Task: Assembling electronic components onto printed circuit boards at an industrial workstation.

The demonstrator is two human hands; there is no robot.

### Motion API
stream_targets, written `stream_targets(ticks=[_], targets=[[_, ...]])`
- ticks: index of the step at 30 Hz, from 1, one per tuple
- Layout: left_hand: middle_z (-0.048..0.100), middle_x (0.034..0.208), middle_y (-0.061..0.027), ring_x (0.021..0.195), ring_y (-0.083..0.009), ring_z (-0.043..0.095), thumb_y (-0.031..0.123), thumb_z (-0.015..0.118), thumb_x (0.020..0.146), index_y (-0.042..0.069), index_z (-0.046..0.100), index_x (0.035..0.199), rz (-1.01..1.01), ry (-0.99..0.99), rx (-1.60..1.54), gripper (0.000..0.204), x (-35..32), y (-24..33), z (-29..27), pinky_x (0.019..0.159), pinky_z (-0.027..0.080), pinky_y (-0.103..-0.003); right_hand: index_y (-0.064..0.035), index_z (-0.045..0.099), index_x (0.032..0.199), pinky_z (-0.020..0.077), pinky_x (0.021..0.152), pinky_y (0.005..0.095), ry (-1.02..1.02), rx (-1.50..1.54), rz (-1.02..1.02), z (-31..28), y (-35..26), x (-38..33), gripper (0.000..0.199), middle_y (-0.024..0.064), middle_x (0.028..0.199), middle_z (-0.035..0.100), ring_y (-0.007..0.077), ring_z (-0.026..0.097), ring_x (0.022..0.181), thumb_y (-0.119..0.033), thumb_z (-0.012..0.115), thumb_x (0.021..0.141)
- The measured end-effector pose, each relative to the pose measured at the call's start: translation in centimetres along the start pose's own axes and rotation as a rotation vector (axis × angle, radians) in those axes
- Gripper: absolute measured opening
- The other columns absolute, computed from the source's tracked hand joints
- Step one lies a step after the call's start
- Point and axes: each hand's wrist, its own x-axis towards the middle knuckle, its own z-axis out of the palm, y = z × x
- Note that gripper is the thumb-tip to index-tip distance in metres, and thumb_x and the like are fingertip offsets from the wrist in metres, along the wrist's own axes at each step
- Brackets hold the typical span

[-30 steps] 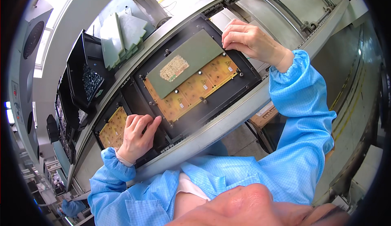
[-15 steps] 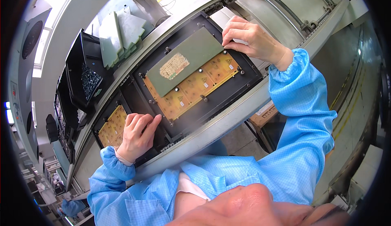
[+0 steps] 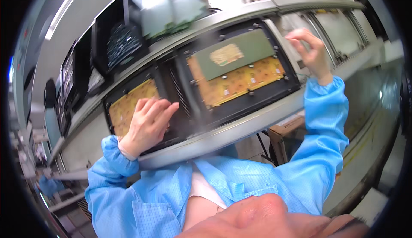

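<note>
My right hand [image 3: 311, 51] is raised just beyond the right edge of a black carrier frame [image 3: 274, 90], touching nothing that I can see. Its fingers curve loosely, with a gap between thumb and forefinger. In that frame lies an orange-yellow circuit board [image 3: 240, 90]. A flat green plate [image 3: 253, 45] with a pale worn patch covers the board's far part. My left hand [image 3: 150, 122] hovers over the near right side of a second yellow board [image 3: 133, 103]. Its fingers are bent together; what they hold, if anything, is hidden.
Black bins [image 3: 122, 45] of small dark parts stand beyond the line at the left. Pale green-edged sheets [image 3: 171, 10] are stacked behind the rail. A conveyor's near metal rail [image 3: 223, 124] runs in front of me. Below it stands a cardboard box [image 3: 283, 137].
My right hand has come off the green plate's corner and moved right. The view has turned and shifted, so the carriers look moved. My left hand keeps much the same pose.
</note>
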Motion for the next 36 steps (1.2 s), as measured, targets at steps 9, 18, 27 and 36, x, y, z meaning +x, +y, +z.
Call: stream_targets(ticks=[9, 18, 27, 36], targets=[[0.064, 0.093, -0.0105, 0.084, -0.0297, 0.063, -0.011, 0.058, 0.077, 0.007, 0.07, 0.105, -0.53, 0.412, 0.151, 0.036, -11.9, -11.3, -4.9, 0.074, 0.051, -0.037, 0.0016, 0.066, 0.091, 0.0491, 0.084, 0.0368, -0.238, -0.05, -0.18, 3.6, -15.2, 4.6, 0.007, 0.0127, 0.088, 0.066, 0.0283, 0.062, 0.089, 0.0, 0.068, 0.084], [0.069, 0.092, -0.0111, 0.089, -0.0311, 0.067, 0.014, 0.07, 0.085, 0.006, 0.071, 0.095, -0.494, 0.277, 0.275, 0.012, -11.4, -26.3, -7.2, 0.081, 0.055, -0.04, -0.0039, 0.065, 0.084, 0.0517, 0.079, 0.0402, -0.681, 0.06, -0.537, 19.0, -27.5, 8.9, 0.013, 0.009, 0.088, 0.065, 0.0302, 0.061, 0.087, -0.007, 0.077, 0.079], [0.073, 0.09, -0.0143, 0.09, -0.0328, 0.07, 0.015, 0.072, 0.08, 0.006, 0.074, 0.09, -0.65, -0.054, -0.003, 0.014, -10.2, -28.0, -7.6, 0.082, 0.056, -0.042, -0.0008, 0.065, 0.083, 0.052, 0.076, 0.041, -0.643, -0.094, -0.527, 24.5, -29.6, 14.8, 0.013, 0.0129, 0.083, 0.064, 0.0313, 0.062, 0.085, -0.01, 0.073, 0.085], [0.073, 0.093, -0.013, 0.092, -0.0311, 0.069, 0.007, 0.067, 0.08, 0.007, 0.075, 0.093, -0.532, 0.237, 0.048, 0.015, -11.7, -29.1, -6.8, 0.085, 0.055, -0.04, -0.0014, 0.071, 0.092, 0.0548, 0.082, 0.0403, -0.366, -0.26, -0.422, 33.4, -26.2, 23.6, 0.008, 0.0154, 0.089, 0.069, 0.0331, 0.067, 0.091, -0.006, 0.069, 0.086]])
